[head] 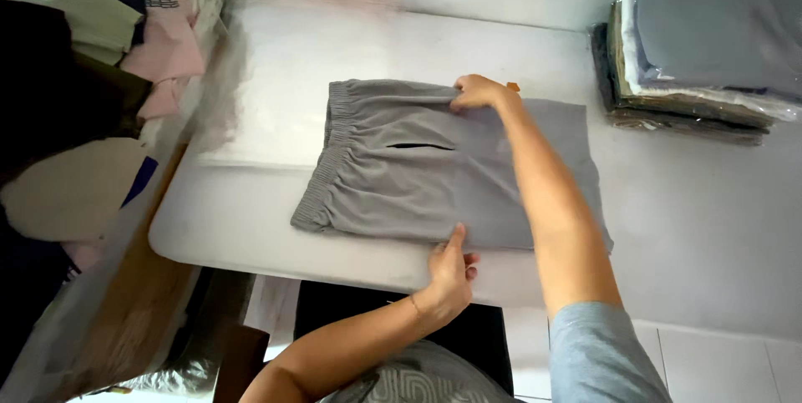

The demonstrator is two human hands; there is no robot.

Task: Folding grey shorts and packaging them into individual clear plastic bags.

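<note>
Nearest, the left hand (451,268) pinches the shorts' (418,173) near edge at mid-frame on the desk (251,228), while the right hand (476,92) grips the far edge, keeping the cloth flat. Bagged clothes (702,44) stack upper right.

- One view only: head cam, worn by the person, looking steeply down & fwd over the white bench (251,202).
- Close range: forearms enter from bottom edge, bench fills mid-frame.
- Far edge of frame reaches the wall; left edge takes in a clothes pile (125,44), right a stack of bagged garments (702,60).
- No 2nd view, so no overlap.
</note>
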